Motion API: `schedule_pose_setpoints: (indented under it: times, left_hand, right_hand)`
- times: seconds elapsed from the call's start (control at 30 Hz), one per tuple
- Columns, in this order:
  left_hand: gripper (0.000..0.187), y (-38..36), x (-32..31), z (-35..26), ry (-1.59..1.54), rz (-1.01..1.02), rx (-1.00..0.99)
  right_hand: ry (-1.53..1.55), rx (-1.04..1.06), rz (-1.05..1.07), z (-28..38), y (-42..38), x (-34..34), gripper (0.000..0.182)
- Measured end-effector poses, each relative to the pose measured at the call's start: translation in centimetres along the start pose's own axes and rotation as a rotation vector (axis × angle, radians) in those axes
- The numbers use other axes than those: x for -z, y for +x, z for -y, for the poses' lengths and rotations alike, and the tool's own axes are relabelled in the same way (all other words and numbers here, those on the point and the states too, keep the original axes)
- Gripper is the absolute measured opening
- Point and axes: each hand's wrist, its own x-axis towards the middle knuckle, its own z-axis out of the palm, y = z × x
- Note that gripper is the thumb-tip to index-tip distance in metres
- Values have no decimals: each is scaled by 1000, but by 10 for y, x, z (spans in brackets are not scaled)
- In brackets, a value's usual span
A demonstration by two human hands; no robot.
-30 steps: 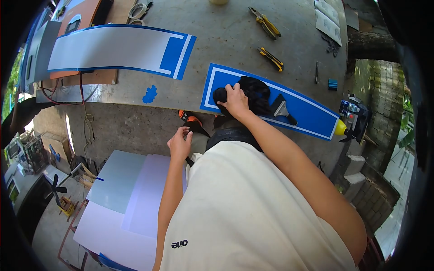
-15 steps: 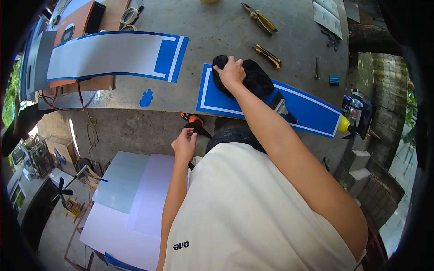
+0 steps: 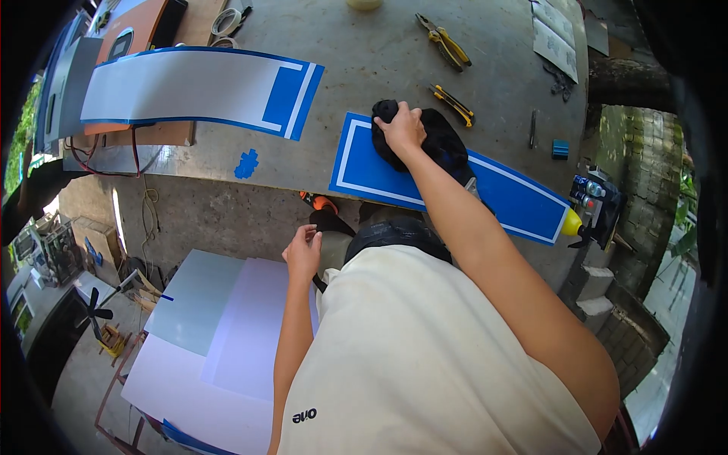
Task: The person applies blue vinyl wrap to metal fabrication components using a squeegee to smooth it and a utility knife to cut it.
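On the table's near edge lies a blue panel [image 3: 523,197] with a white border line. My right hand [image 3: 402,130] grips a bunched black cloth [image 3: 440,144] that rests on the panel's left half. A scraper [image 3: 472,186] sits just right of the cloth, mostly hidden by my forearm. Away from the table, my left hand [image 3: 303,249] hangs beside my body with its fingers loosely curled; nothing shows in it.
Behind the panel are a yellow cutter [image 3: 453,105] and pliers [image 3: 446,44]. A white-and-blue curved sheet [image 3: 189,85] lies at the left, near blue tape scraps [image 3: 246,164]. A blue block [image 3: 560,149] and yellow-ended tool [image 3: 572,223] are at the right.
The black cloth and my right hand have shifted a little to the right along the panel, and the cloth now covers part of the scraper. The view has moved slightly.
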Motion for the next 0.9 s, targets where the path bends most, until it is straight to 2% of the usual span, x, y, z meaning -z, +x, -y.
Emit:
schedule_pose_setpoints:
  times: [0.1, 0.27, 0.67, 0.9]
  left_hand:
    - [28, -8, -7, -4, -10, 16, 5]
    - [28, -10, -5, 7, -26, 11, 13]
    - [31, -7, 2, 19, -91, 3, 92]
    - [30, -7, 3, 13, -55, 26, 80]
  right_hand:
    - [18, 6, 5, 18, -1, -7, 63]
    - [22, -21, -3, -6, 3, 4, 66]
    - [1, -26, 26, 5, 5, 4, 67]
    - [34, 48, -1, 46, -6, -18, 63]
